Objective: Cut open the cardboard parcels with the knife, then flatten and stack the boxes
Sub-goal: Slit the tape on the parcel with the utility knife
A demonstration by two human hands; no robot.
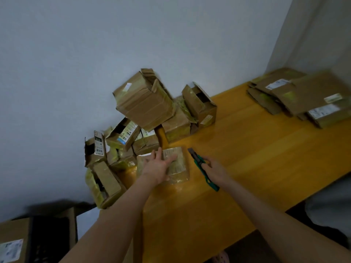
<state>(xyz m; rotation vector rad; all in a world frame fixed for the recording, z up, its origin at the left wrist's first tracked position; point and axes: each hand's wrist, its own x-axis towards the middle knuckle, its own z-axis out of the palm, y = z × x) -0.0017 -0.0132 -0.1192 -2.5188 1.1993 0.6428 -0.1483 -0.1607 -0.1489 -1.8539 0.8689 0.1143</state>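
Observation:
A small taped cardboard parcel [180, 168] with a label on top lies on the yellow wooden table [256, 158]. My left hand [158, 167] rests flat on the parcel, fingers spread and straight. My right hand [214, 172] grips a green utility knife [199, 164] just right of the parcel, its blade end pointing away from me and clear of the cardboard. A heap of parcels [144, 118], several with open flaps, is piled against the wall behind the small one. Flattened boxes [303, 95] are stacked at the table's far right.
A grey wall stands behind the heap and meets another wall at the right corner. An open cardboard box [34, 242] sits on the floor at the lower left. The table's front edge runs diagonally at the lower right, with a grey cushion-like shape [330, 211] below it.

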